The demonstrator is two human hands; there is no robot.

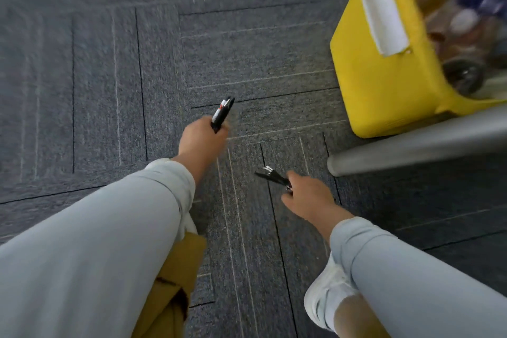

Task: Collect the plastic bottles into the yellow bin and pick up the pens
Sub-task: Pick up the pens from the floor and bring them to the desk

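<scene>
**Pens in both hands, bottles already binned**

A small bunch of slim black pens with a white-and-red label juts forward from the person's left hand, which is clenched around the barrels and held out over the floor. A second cluster of thin black pens with shiny metal clips points left from the right hand, also closed tight on its load. Both arms wear pale grey-blue sleeves, and both hands hang above the dark grey carpet tiles, apart from each other and touching nothing else.

To the upper right stands the tall yellow plastic bin, a white label stuck to its wall; inside, blurred, lie clear plastic bottles with blue-and-white wrappers. A grey rounded bar crosses just below the bin. A white shoe and mustard-coloured cloth show at the bottom edge.

No bottle or pen shows on the visible carpet, so the collecting appears nearly done, with the pen pickup in hand. The next move likely calls for a scan for stragglers, or carrying the pens to wherever they belong; the task names no place.
</scene>
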